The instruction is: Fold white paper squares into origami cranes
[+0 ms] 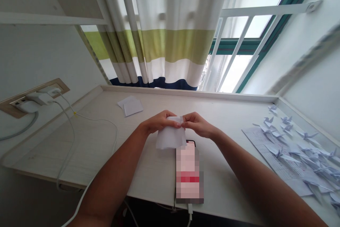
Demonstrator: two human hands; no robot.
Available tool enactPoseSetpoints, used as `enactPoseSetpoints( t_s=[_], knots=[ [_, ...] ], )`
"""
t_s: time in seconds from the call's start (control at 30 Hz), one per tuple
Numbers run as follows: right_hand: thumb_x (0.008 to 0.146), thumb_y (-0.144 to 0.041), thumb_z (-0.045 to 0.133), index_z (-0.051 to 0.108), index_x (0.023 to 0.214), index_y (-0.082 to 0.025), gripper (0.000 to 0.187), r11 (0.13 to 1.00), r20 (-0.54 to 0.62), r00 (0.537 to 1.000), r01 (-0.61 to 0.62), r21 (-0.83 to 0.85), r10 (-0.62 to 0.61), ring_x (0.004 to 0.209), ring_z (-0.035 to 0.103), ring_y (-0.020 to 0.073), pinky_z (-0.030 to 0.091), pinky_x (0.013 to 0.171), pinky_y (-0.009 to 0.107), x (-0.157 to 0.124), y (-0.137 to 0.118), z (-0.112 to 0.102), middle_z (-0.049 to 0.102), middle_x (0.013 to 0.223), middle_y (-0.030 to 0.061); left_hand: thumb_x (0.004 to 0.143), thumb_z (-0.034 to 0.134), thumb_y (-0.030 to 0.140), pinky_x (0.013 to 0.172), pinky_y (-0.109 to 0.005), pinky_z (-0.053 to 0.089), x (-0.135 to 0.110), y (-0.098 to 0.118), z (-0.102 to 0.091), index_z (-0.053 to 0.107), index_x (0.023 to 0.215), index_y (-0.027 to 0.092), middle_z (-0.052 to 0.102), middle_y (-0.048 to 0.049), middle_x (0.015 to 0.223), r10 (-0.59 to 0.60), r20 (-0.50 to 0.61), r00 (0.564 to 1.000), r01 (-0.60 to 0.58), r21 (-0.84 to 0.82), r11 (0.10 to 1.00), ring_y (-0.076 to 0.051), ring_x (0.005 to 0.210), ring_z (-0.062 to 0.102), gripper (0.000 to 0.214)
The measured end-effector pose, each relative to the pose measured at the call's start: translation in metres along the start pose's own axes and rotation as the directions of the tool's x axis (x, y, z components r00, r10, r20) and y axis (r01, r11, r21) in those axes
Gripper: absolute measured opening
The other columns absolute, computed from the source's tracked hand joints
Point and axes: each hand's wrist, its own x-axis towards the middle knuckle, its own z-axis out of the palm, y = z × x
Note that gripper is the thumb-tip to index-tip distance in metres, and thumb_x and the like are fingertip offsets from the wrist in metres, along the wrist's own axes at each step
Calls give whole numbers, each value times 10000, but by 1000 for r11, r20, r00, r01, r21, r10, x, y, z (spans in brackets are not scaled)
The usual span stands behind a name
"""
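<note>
A white sheet of paper (171, 138) is held up over the desk between my two hands. My left hand (160, 121) grips its upper left part, thumb lying across the front and fingers behind. At the upper right corner, my right hand (198, 124) pinches the edge between thumb and fingertips. The paper looks partly folded, though the fingers hide its top edge. Just below it lies a phone (188, 174) with a blurred pinkish screen, a charging cable (190, 211) plugged into its lower end.
Two or so loose white papers (132, 107) lie at the back left of the desk (212, 106). Several folded paper cranes (305, 152) cover a printed sheet (255, 138) on the right. White cords (92, 119) run from the wall socket (39, 96). A striped curtain (175, 43) hangs behind.
</note>
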Motion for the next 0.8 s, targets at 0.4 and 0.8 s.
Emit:
enactPoseSetpoints(
  t_s=[0.4,0.8],
  knots=[
    [848,-448,709,649,744,-139,331,987,-86,992,105,123,-95,660,500,138,429,620,282,0,-3,13,592,713,23,653,857,359,441,-205,388,7,-15,2,735,741,121,670,-19,626,118,-98,988,-134,-179,975,-108,474,563,281],
    [853,-382,688,668,714,-153,268,969,-100,991,106,222,-86,742,557,170,477,726,320,0,-3,10,600,736,36,690,836,431,475,-218,413,5,-12,-3,752,790,121,699,-48,688,159,-99,982,-169,-105,980,-127,519,598,337]
  ],
)
